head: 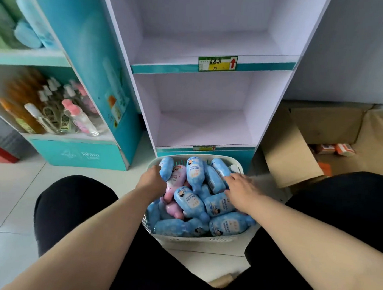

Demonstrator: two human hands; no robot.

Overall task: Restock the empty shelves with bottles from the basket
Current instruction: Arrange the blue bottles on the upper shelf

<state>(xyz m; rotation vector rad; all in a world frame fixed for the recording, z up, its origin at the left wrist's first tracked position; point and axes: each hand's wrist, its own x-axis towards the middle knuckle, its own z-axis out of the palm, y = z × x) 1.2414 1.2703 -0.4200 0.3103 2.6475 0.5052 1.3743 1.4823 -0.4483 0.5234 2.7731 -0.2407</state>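
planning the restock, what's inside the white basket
Mostly blue bottles lying down, a few pink bottles toward the left. The left hand grips a blue one; the right hand rests on others. Lower layers and the basket floor are hidden.

bottles in basket, basket before shelves, box right

At lower centre a white basket of blue and pink bottles sits before the shelf unit; the left hand grips a blue bottle, the right hand lies on others.
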